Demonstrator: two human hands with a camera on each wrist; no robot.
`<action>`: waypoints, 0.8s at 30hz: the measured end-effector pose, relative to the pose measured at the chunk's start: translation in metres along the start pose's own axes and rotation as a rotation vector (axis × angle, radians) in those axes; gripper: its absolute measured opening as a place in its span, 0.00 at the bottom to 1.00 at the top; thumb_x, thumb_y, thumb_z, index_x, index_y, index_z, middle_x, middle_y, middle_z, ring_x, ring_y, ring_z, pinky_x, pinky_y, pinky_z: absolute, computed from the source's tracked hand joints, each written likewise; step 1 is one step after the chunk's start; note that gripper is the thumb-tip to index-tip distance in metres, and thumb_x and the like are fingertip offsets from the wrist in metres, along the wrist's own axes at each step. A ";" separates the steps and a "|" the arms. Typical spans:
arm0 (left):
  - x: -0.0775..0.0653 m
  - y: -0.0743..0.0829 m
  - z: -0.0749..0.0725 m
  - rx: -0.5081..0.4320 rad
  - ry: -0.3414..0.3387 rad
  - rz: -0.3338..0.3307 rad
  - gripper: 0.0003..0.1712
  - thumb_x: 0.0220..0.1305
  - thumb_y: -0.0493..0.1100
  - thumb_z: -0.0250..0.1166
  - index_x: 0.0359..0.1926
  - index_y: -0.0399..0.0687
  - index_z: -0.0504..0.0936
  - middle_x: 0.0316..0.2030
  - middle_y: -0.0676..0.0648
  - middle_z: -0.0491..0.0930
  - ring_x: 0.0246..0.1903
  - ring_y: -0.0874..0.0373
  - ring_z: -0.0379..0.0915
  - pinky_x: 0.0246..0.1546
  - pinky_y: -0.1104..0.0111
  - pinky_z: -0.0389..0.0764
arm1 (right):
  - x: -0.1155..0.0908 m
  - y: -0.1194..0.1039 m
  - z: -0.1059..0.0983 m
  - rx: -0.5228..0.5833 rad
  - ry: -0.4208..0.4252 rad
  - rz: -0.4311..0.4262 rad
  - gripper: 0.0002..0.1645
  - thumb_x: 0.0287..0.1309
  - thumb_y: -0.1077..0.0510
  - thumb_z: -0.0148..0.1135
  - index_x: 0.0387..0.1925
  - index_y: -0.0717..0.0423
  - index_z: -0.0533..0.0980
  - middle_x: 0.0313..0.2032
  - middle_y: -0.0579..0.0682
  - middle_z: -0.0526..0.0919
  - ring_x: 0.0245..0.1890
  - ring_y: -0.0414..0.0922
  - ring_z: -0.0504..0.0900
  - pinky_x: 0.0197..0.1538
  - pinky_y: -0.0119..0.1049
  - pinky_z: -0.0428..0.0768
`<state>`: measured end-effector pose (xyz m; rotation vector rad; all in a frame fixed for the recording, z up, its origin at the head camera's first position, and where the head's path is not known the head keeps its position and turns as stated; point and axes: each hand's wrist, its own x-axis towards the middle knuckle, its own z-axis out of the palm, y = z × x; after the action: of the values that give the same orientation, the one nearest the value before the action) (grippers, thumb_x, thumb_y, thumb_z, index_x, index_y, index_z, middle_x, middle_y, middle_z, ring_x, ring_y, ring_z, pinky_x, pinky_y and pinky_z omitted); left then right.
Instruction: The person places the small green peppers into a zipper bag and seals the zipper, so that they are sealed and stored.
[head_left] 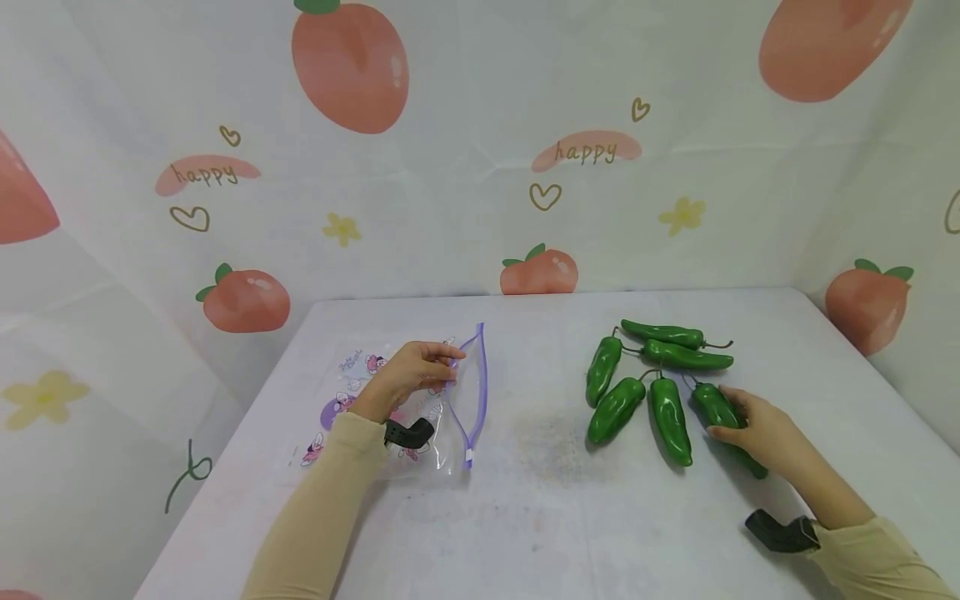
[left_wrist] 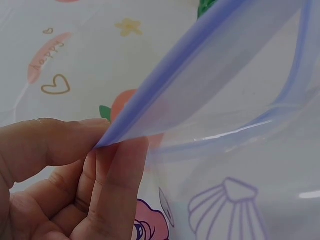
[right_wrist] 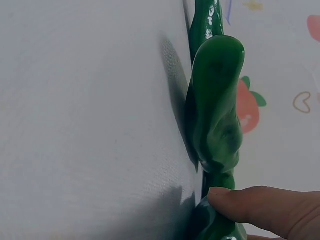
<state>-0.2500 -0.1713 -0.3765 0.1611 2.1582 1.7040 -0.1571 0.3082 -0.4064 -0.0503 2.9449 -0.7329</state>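
A clear zip bag [head_left: 442,450] with a purple-edged mouth and printed cartoon figures lies on the left of the table, its mouth parted and facing right. My left hand [head_left: 405,377] pinches the rim between thumb and fingers; the purple edge [left_wrist: 165,75] rises from that pinch in the left wrist view. At the far right of a group of glossy green chili peppers [head_left: 671,417], my right hand [head_left: 772,437] grips the outermost chili pepper [head_left: 718,407], thumb on one side and fingers on the other. Its tip shows below the hand. The right thumb [right_wrist: 255,202] presses a green surface.
Other green chili peppers [head_left: 615,410] with curled stems lie close together on the white table [head_left: 540,517]. A greyish stain [head_left: 551,446] marks the cloth between bag and peppers. Behind stands a white backdrop [head_left: 465,225] printed with fruit, hearts and flowers.
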 end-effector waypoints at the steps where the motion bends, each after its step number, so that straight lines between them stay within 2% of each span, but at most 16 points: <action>1: 0.000 0.000 0.000 0.000 -0.003 0.001 0.24 0.60 0.28 0.62 0.58 0.27 0.73 0.33 0.50 0.72 0.29 0.61 0.72 0.31 0.74 0.77 | 0.000 0.000 0.000 -0.002 0.000 0.000 0.48 0.54 0.52 0.68 0.63 0.80 0.57 0.58 0.83 0.62 0.57 0.77 0.64 0.54 0.70 0.66; 12: 0.000 0.001 0.000 -0.002 0.010 -0.008 0.22 0.60 0.27 0.62 0.57 0.28 0.75 0.33 0.50 0.73 0.28 0.61 0.72 0.29 0.74 0.76 | 0.000 -0.002 -0.007 0.003 -0.047 0.061 0.49 0.55 0.49 0.68 0.65 0.76 0.56 0.57 0.83 0.64 0.55 0.77 0.67 0.49 0.67 0.72; 24: 0.001 0.000 -0.001 0.017 0.004 -0.008 0.23 0.60 0.28 0.62 0.58 0.27 0.74 0.33 0.51 0.73 0.30 0.62 0.73 0.32 0.74 0.78 | -0.002 -0.007 -0.022 -0.026 -0.013 0.029 0.47 0.55 0.49 0.67 0.66 0.73 0.58 0.55 0.82 0.66 0.53 0.76 0.70 0.45 0.66 0.74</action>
<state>-0.2516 -0.1715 -0.3766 0.1534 2.1744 1.6830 -0.1572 0.3122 -0.3835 -0.0139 2.9365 -0.6871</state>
